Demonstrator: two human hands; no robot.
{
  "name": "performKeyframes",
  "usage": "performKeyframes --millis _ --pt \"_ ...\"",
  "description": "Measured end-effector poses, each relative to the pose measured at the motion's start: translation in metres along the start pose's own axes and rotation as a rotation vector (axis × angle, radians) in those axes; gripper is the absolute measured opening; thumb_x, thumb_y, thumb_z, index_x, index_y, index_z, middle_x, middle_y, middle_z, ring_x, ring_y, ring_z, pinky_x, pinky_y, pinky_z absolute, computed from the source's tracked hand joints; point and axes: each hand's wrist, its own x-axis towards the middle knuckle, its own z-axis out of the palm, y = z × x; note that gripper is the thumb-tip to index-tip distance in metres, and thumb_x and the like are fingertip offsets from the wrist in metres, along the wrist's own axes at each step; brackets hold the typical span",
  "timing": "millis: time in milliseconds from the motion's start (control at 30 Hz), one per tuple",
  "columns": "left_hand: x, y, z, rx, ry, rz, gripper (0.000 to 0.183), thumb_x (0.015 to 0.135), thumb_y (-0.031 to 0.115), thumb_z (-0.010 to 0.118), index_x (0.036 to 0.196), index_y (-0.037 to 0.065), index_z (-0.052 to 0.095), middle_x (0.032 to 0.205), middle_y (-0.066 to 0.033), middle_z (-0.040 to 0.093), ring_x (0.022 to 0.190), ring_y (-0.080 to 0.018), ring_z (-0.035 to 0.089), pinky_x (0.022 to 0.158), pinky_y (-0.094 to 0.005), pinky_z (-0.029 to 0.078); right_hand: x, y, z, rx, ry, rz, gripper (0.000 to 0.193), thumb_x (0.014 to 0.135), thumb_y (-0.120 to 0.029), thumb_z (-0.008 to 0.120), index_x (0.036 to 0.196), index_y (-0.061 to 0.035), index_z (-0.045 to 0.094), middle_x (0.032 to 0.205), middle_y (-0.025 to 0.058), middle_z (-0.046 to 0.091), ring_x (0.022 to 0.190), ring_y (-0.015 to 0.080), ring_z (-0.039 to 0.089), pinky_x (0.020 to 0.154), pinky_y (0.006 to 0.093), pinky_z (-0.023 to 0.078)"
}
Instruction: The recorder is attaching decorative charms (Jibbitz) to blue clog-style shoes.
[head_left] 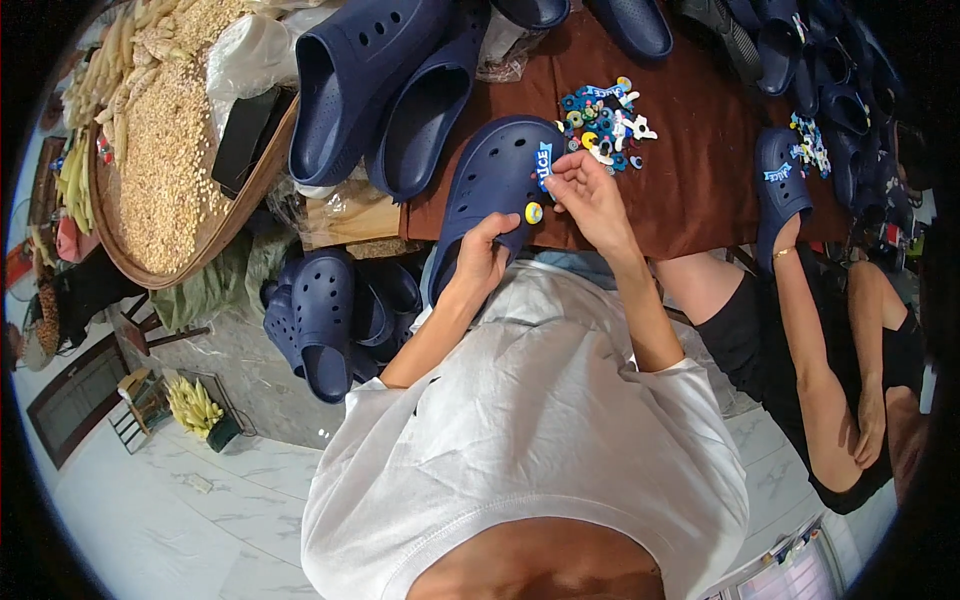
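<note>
Holding navy clog (485, 175), clogs (375, 80) beside, corn (165, 165) leftward

Bright, fairly even light overall; source unclear. White shirt (540, 410) reads brightest, soft shadows in its folds. Mild sheen on the held navy clog (475, 175), centre reasonably sharp. Far-right clogs (845, 105) dark and soft. Fisheye: black corners, bluish rim fringe, door (75, 395) visibly skewed.
</note>
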Motion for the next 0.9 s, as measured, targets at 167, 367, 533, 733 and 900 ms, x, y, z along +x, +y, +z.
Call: performKeyframes --millis 167,367,533,733,900 --pt "-0.005 0.001 0.008 0.045 0.022 -0.006 0.002 0.081 0.003 0.065 0.08 0.002 0.066 0.09 -0.0053 0.066 0.086 -0.0144 0.061 0.081 -0.0262 0.047 0.0 -0.003 0.001 -0.029 0.009 0.05 0.017 0.095 -0.016 0.066 0.101 -0.0026 0.058 0.087 0.0012 0.06 0.074 0.0054 0.059 0.06 0.0224 0.053" --pt "-0.003 -0.003 0.002 0.017 0.009 0.016 0.003 0.081 0.005 0.066 0.078 0.003 0.066 0.088 -0.0043 0.065 0.084 -0.0133 0.06 0.079 -0.0256 0.047 -0.001 -0.011 0.007 -0.072 0.011 0.104 0.02 0.095 -0.02 0.066 0.096 -0.0013 0.06 0.084 0.0026 0.062 0.071 0.006 0.06 0.06 0.0234 0.054" --pt "0.0 -0.005 -0.004 0.067 0.061 -0.011 0.005 0.08 0.005 0.068 0.075 0.006 0.065 0.084 -0.0008 0.062 0.08 -0.0106 0.058 0.072 -0.0237 0.045 0.002 -0.009 0.005 -0.358 0.065 -0.038 0.018 0.092 -0.018 0.07 0.094 -0.0017 0.062 0.082 0.0016 0.063 0.071 0.0053 0.058 0.063 0.0205 0.05" --pt "-0.012 -0.006 0.011 0.104 0.099 0.027 0.009 0.079 0.005 0.068 0.074 0.009 0.063 0.08 0.0026 0.059 0.076 -0.0079 0.054 0.068 -0.0234 0.041 0.006 -0.006 0.004 -0.093 0.055 -0.006 0.015 0.087 -0.011 0.074 0.089 -0.0023 0.063 0.077 -0.0017 0.061 0.068 0.0032 0.054 0.062 0.0188 0.046" --pt "-0.012 -0.006 0.006 0.105 0.089 0.011 0.009 0.08 0.004 0.068 0.073 0.008 0.063 0.081 0.0028 0.059 0.078 -0.0075 0.054 0.071 -0.0231 0.041 0.011 -0.002 0.002 -0.067 0.039 -0.045 0.013 0.085 -0.009 0.074 0.087 -0.0038 0.062 0.076 -0.0027 0.06 0.067 0.0016 0.052 0.061 0.0178 0.044"
